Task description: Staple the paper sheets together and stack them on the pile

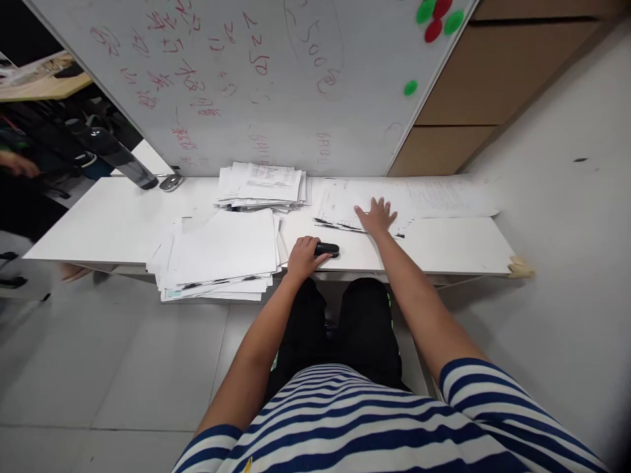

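Observation:
My left hand (pixel 302 257) is closed around the back part of a black stapler (pixel 328 249) near the front edge of the desk. The stapler's front end points right and rests at the desktop. Fingers spread, my right hand (pixel 378 217) lies flat on a stack of printed papers (pixel 340 200). A further printed sheet (pixel 451 197) reaches from beside that hand toward the wall. Left of the stapler is a large, uneven pile of papers (pixel 227 246), partly hanging over the front edge. Behind it sits a smaller pile of papers (pixel 269 184).
The white desk (pixel 108 223) runs against a whiteboard (pixel 276 85) with red and black writing and round magnets (pixel 410 87). A dark bottle (pixel 118 157) and a computer mouse (pixel 171 182) stand back left. Another person's hand (pixel 20 163) shows at far left. A wall (pixel 566 217) bounds the right.

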